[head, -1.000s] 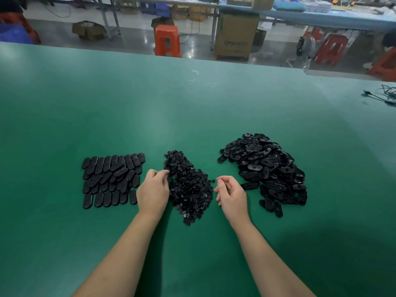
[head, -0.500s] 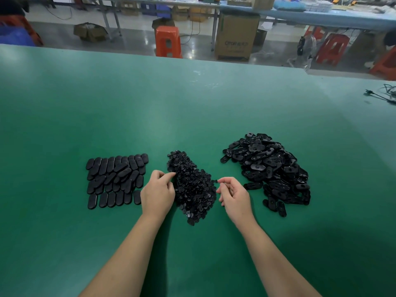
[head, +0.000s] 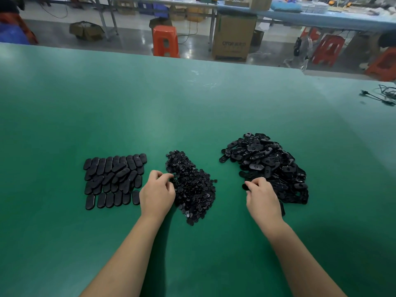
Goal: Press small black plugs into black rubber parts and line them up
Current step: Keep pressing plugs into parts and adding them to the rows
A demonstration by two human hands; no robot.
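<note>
Three black groups lie on the green table [head: 192, 108]. On the left, finished oval rubber parts [head: 114, 181] are lined up in rows. In the middle sits a heap of small black plugs [head: 192, 185]. On the right is a loose pile of oval rubber parts [head: 270, 166]. My left hand [head: 157, 194] rests at the left edge of the plug heap, thumb and forefinger pinched together on a plug. My right hand [head: 262, 198] is at the near-left edge of the loose pile, its curled fingers gripping one rubber part [head: 245, 187].
Black cables [head: 383, 97] lie at the table's far right edge. Beyond the far edge stand an orange stool [head: 165, 40], a cardboard box [head: 233, 37], more stools and another bench. Bare green surface stretches behind and in front of the piles.
My right hand has moved right, from the plug heap's right edge to the loose rubber-part pile, and closed on a part. The left hand stays at the plug heap.
</note>
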